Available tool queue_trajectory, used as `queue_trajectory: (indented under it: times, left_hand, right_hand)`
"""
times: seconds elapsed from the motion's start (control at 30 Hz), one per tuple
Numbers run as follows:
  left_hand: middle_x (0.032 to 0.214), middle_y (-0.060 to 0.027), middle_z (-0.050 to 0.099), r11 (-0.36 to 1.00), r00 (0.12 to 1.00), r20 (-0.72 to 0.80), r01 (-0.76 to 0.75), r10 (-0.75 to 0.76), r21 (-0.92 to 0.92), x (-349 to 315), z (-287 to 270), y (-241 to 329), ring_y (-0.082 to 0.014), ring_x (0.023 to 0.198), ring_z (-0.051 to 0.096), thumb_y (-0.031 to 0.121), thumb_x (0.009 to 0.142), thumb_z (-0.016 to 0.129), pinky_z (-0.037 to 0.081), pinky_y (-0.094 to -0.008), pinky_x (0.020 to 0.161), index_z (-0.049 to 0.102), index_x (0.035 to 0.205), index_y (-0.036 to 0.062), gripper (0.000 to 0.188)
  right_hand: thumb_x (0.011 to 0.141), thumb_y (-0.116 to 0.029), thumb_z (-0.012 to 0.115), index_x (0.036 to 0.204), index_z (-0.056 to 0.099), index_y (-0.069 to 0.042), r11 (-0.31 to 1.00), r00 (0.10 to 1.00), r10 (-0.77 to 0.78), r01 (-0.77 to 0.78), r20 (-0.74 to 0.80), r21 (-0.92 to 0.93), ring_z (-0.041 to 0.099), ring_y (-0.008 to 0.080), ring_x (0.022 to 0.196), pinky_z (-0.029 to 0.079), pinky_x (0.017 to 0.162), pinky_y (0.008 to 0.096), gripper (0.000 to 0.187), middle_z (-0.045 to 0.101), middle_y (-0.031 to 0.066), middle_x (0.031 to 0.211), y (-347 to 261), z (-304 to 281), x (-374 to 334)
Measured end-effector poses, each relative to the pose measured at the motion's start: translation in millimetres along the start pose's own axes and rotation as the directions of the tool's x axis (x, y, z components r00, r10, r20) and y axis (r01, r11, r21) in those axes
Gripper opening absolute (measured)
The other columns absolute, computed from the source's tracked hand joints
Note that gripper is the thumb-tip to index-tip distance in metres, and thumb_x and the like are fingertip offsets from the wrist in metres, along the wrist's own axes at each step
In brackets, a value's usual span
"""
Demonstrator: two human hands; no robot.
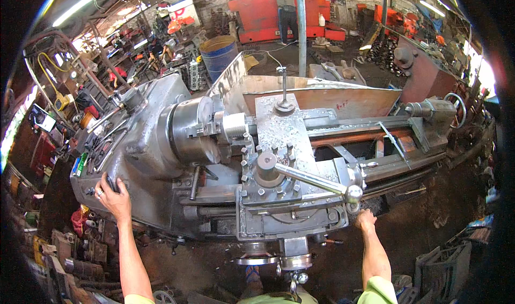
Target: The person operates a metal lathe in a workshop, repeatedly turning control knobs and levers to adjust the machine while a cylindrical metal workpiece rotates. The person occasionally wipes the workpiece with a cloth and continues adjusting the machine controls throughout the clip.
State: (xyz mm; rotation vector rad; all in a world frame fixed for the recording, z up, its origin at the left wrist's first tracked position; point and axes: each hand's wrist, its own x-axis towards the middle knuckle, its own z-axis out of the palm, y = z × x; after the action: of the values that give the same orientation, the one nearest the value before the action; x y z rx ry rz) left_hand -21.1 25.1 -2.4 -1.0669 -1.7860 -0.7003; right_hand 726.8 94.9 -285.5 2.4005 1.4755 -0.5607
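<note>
At the front left of a metal lathe, my left hand (113,199) curls its thumb and fingers around a dark knob (111,183) by the grey headstock (142,140). My right hand (366,219) is closed at the right side of the carriage, just below a lever's ball end; what it grips is hidden. A bright ribbed metal workpiece (234,126) sits in the jaws of the chuck (194,130). Beside it stands the square tool post (266,171), with bolts around it and a long clamping handle (311,178). Metal chips lie over the cross slide (282,130).
The tailstock (434,113) stands at the lathe bed's far right. Loose tools (110,143) lie on top of the headstock's left. Handwheels (258,261) jut toward me. Behind are a metal sheet guard (322,97), a blue drum (219,57), a post (302,30) and a standing person (285,6).
</note>
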Motion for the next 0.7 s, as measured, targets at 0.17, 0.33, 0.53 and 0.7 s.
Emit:
queue_trajectory:
  times: [0.17, 0.33, 0.53, 0.7]
  left_hand:
    - [0.118, -0.0213, 0.053, 0.999, 1.0, 0.007, -0.006, 0.006, 0.042, -0.2, -1.3, 6.1, -0.0399, 0.111, 0.049, 0.021, 0.086, 0.069, 0.04, -0.0508, 0.096, 0.056, 0.13, 0.0053, 0.049]
    - [0.118, -0.0214, 0.052, 0.998, 1.0, -0.005, -0.015, 0.016, 0.061, 3.1, 1.3, 9.1, -0.0405, 0.112, 0.048, 0.021, 0.085, 0.07, 0.04, -0.051, 0.096, 0.053, 0.132, 0.0048, 0.052]
    - [0.118, -0.0212, 0.051, 0.998, 1.0, 0.026, -0.018, 0.016, 0.057, 0.7, -2.2, 6.4, -0.0408, 0.112, 0.047, 0.02, 0.085, 0.071, 0.039, -0.0524, 0.096, 0.053, 0.132, 0.0054, 0.053]
    - [0.117, -0.0185, 0.052, 0.994, 0.999, 0.028, 0.04, -0.038, -0.098, 0.2, -3.6, 1.7, -0.0383, 0.114, 0.048, 0.017, 0.083, 0.072, 0.04, -0.0517, 0.096, 0.056, 0.13, 0.0068, 0.051]
  right_hand:
    - [0.093, -0.014, 0.052, 0.098, 0.066, -0.004, 0.974, 0.937, 0.022, 0.06, -0.348, 0.221, 0.063, 0.037, 0.103, 0.051, 0.079, 0.0487, 0.018, 0.061, 0.0164, 0.113, 19.4, 60.6, 10.9]
    - [0.079, -0.017, 0.062, 0.141, 0.039, 0.001, 0.952, 0.988, 0.065, -0.104, 0.142, 0.289, 0.056, 0.0438, 0.116, 0.048, 0.099, 0.0459, 0.069, 0.051, 0.0276, 0.129, 63.7, 159.9, -7.0]
    - [0.08, -0.017, 0.066, 0.132, 0.045, 0.008, 0.926, 0.99, 0.108, -0.066, -0.093, 0.373, 0.053, 0.0445, 0.121, 0.047, 0.101, 0.0449, 0.062, 0.05, 0.0318, 0.133, 69.2, 170.9, -36.8]
    - [0.081, -0.024, 0.07, 0.136, 0.048, 0.008, 0.858, 0.996, 0.093, -0.09, 0.02, 0.506, 0.056, 0.0407, 0.123, 0.045, 0.104, 0.0409, 0.067, 0.058, 0.032, 0.127, 39.0, 139.2, -129.9]
